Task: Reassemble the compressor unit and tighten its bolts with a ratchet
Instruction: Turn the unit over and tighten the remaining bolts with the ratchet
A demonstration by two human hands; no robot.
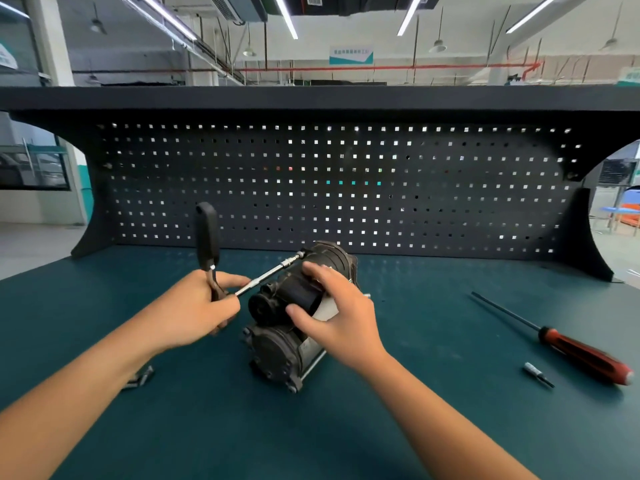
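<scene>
1. The bolt-tightening step is under way: a person is working a ratchet (207, 233) w/ a long ext. bar (266, 277). The bar's tip is sitting at a bolt (302, 253) on the far end of the compressor unit (277, 344). The unit is lying on its side mid-surface (415, 427), in front of the pegboard (381, 188).
2. The left hand (204, 306) is gripping the ratchet near its head, fingers wrapped round it, w/ the handle standing upright. The forearm is reaching in from lower left.
3. The right hand (339, 313) is bracing the unit from above, fingers curling over the top cylinder & thumb pressing its near side.
4. Next move, prob.: swinging the handle while keeping the bar in line w/ the bolt & the unit pinned, so the socket isn't slipping off.
5. A red-handled screwdriver (585, 351) & a loose bit (536, 374) are lying well apart at right, untouched.
</scene>
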